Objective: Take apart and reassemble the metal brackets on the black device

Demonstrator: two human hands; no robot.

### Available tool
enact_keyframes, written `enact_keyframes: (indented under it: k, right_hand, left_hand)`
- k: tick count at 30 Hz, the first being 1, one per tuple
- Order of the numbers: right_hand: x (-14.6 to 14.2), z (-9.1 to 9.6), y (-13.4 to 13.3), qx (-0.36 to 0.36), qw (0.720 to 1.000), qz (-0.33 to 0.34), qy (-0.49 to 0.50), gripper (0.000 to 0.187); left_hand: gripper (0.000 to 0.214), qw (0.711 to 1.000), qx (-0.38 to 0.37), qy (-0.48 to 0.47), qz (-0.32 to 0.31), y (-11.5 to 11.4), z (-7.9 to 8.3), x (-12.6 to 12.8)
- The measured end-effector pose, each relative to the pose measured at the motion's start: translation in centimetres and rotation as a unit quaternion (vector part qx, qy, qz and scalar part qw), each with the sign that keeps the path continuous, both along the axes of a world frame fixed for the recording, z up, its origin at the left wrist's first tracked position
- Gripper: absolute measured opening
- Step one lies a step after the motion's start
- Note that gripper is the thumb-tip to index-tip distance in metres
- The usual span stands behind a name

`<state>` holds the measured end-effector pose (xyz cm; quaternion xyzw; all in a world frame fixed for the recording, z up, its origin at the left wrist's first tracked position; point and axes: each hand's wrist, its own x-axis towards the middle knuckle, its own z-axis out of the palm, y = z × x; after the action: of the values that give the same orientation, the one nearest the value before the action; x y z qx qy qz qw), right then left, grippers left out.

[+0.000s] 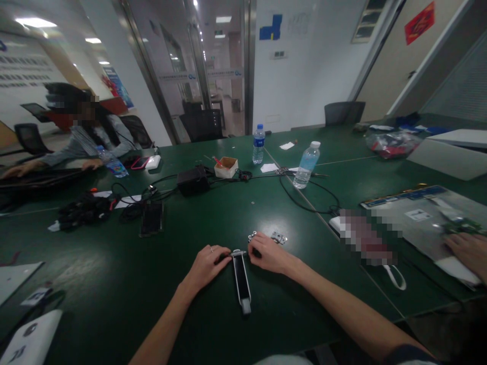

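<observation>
A long, narrow device with a white frame and a dark inner strip [241,279] lies on the green table in front of me. Its near end has a grey-white block, and a small metal crosspiece [239,253] lies over its far end. My left hand [207,266], a ring on one finger, pinches at the crosspiece's left end. At its right end my right hand [271,255] has thumb and fingers pressed together; what is between them is hidden. Just beyond the right hand lie small metal rings [252,235] and a metal bracket [279,237].
Two water bottles [258,144] [306,167], a small open box [225,168] and a black adapter [193,180] with cables stand farther back. A phone [152,219] lies left. At right, another person's hand [470,253] rests on a flat panel [414,218]. Someone sits at far left.
</observation>
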<state>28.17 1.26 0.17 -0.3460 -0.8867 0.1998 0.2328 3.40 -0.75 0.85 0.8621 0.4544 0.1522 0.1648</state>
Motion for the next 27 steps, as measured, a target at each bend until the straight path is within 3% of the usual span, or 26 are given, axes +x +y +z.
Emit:
enact_keyframes:
  k: [16,27]
  right_hand:
    - [0.1,-0.7,0.3,0.006,0.999,0.025,0.020,0.005]
    - [0.0,-1.1,0.3,0.012,0.999,0.029,0.022,0.005]
  left_hand:
    - [0.030,1.000,-0.003,-0.001,-0.013,0.2,-0.6,-0.3]
    - [0.030,1.000,-0.006,0.001,-0.009,0.1,-0.2,0.0]
